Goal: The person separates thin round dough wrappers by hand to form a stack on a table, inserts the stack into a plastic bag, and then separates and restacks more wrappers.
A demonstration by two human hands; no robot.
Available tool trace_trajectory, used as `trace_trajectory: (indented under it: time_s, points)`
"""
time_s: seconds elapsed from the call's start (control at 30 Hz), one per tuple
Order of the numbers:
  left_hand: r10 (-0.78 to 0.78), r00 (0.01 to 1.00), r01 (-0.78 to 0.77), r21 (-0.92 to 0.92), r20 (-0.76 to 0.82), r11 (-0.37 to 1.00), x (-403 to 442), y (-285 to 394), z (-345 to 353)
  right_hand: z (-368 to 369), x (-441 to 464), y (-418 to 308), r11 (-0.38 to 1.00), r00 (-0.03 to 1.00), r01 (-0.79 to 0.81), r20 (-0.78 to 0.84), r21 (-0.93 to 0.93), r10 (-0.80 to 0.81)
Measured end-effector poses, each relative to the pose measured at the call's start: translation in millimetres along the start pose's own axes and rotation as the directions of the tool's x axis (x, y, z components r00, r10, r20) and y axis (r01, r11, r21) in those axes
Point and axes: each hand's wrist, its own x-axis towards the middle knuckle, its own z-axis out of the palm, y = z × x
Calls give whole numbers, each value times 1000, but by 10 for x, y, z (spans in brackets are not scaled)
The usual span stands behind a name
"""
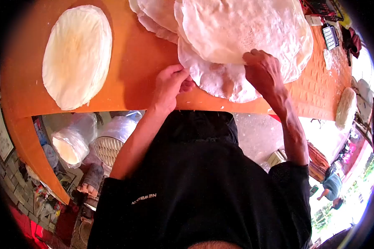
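Observation:
Large, thin, pale flatbreads (237, 35) overlap at the top of the orange table, their surfaces wrinkled and blistered. My left hand (172, 85) is closed in a pinch at the left edge of a lower flatbread (222, 81). With bent fingers, my right hand (264, 70) grips the near edge of the upper flatbread, which covers part of the lower one. Another flatbread (158, 18) sticks out from beneath at the upper left. Apart from these, a smooth oval flatbread (77, 56) lies on the left of the table.
The orange table (141, 83) has its front edge close to my body. A calculator (330, 37) lies at the far right. An oblong pale bundle (345, 108) sits by the right edge. Below are plastic-wrapped rolls (70, 145) and a basket (108, 149). A person (332, 186) is in the distance.

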Motion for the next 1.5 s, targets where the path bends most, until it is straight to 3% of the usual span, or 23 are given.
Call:
trace_trajectory:
  time_s: [0.13, 0.27, 0.33, 0.37, 0.43, 0.53, 0.63, 0.7, 0.73, 0.77, 0.8, 0.83, 0.87, 0.97, 1.03, 1.13, 1.23, 1.27, 1.3, 1.33, 1.37, 1.43, 1.5]
  points:
    - [-122, 984, 108, 114, 127, 988, -4, -75, 46, -410, -188, -312, 993, 980, -116, 163, 18, 111]
    - [-178, 961, 140, 182, 212, 973, 8, -197, 106, -129, -619, -371, 981, 970, -170, 192, 90, 150]
    - [-172, 925, 96, 229, 340, 969, 56, -218, 52, -108, -661, -462, 985, 992, -124, 21, 117, 123]
    - [-175, 921, 94, 237, 349, 967, 33, -221, 87, -143, -704, -517, 981, 988, -134, 99, 142, 121]
    - [-79, 932, 106, -58, 355, 993, -35, -187, 191, -216, -719, -682, 977, 989, -129, 88, 168, 115]
    - [-51, 866, 189, -231, 497, 955, -34, -117, 305, -184, -710, -735, 981, 990, -137, 59, 136, 130]
    - [39, 860, 148, -320, 509, 936, -47, 13, 442, -275, -550, -790, 984, 995, -92, -32, 150, 98]
    - [88, 839, 100, -312, 538, 945, -13, 86, 539, -348, -447, -813, 971, 987, -158, 58, 182, 150]
    - [89, 849, 93, -312, 522, 945, 12, 116, 588, -231, -454, -649, 993, 997, -75, 14, 96, 74]
    - [88, 859, 85, -310, 504, 947, 42, 156, 613, -314, -345, -547, 968, 911, -185, 341, -168, 233]
    - [112, 817, 84, -309, 565, 947, 77, 204, 606, -501, -187, -336, 980, 909, -120, 379, -158, 172]
    - [112, 814, 81, -303, 570, 949, 85, 232, 594, -577, -97, 81, 984, 959, -157, 250, 81, 132]
    - [130, 841, 8, -253, 526, 967, 74, 237, 580, -781, -21, 330, 983, 975, -162, 166, 86, 146]
    - [146, 882, -71, -180, 449, 981, 106, 269, 470, -1565, 212, 562, 981, 990, -139, -38, -139, 135]
    - [121, 955, -135, 31, 272, 990, 147, 289, 405, -1916, 317, 503, 954, 984, -132, -148, -268, 94]
    - [161, 964, -153, -53, 214, 987, 292, 291, 404, -2085, 542, 408, 875, 966, -168, -252, -454, 55]
    - [203, 966, -190, -92, 163, 978, 420, 429, 471, -1668, 879, 451, 502, 994, -112, -87, -858, 72]
    - [201, 970, -189, -97, 134, 977, 465, 490, 495, -1392, 942, 501, 613, 997, -70, -29, -787, 77]
    - [211, 970, -200, -103, 122, 974, 534, 541, 505, -1143, 942, 504, 927, 981, -196, -66, -321, 184]
    - [255, 959, -236, -149, 121, 960, 623, 589, 518, -786, 988, 735, 952, 997, 43, 72, -302, -22]
    - [297, 947, -271, -192, 120, 943, 709, 643, 537, -604, 1007, 791, 980, 987, -117, 95, -159, 133]
    - [306, 949, -282, -233, 74, 931, 852, 728, 625, -413, 1220, 1383, 947, 962, 121, 271, -297, -38]
    - [261, 960, -234, -230, 98, 945, 984, 774, 712, -1105, 1364, 1279, 952, 945, -306, 113, -24, 306]
